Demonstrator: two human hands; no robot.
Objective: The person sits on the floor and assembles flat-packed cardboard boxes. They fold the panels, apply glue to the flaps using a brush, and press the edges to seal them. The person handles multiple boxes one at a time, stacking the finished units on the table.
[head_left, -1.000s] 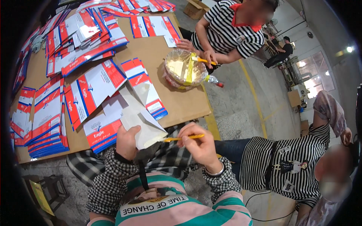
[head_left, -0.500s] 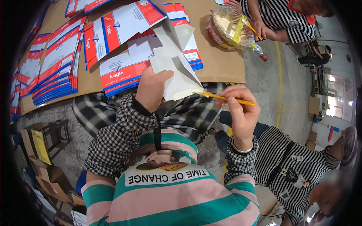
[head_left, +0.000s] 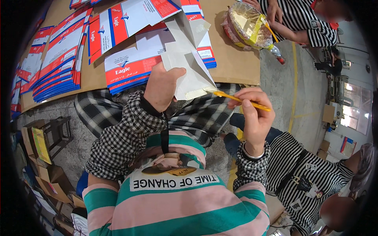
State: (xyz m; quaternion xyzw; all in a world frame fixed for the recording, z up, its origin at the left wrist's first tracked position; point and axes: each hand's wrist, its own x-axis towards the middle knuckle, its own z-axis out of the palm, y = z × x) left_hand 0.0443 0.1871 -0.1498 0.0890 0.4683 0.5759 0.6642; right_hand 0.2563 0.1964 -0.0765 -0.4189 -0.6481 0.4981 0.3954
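Observation:
My left hand (head_left: 162, 87) grips a partly folded carton (head_left: 188, 76) by its lower left part, thumb on top. The carton's plain whitish inner side faces up, and a wet-looking cream strip (head_left: 195, 93) lies along its near flap. My right hand (head_left: 256, 114) pinches a yellow-handled brush (head_left: 242, 100) between thumb and fingers. The brush's tip is at the corner of that flap; I cannot tell if it is touching. Below the carton on the table lies a stack of red, white and blue flat cartons (head_left: 128, 70).
More carton stacks (head_left: 59, 55) cover the left of the cardboard-topped table (head_left: 236, 70). A plastic-wrapped bowl of cream paste (head_left: 245, 21), with another yellow brush (head_left: 269, 29), stands at the far right. One co-worker (head_left: 299, 19) is beyond it; another (head_left: 311, 173) sits at my right.
The view has shifted slightly. Both my hands, the carton and the brush keep nearly the same places relative to each other. The far co-worker's hand has moved away from the bowl's brush.

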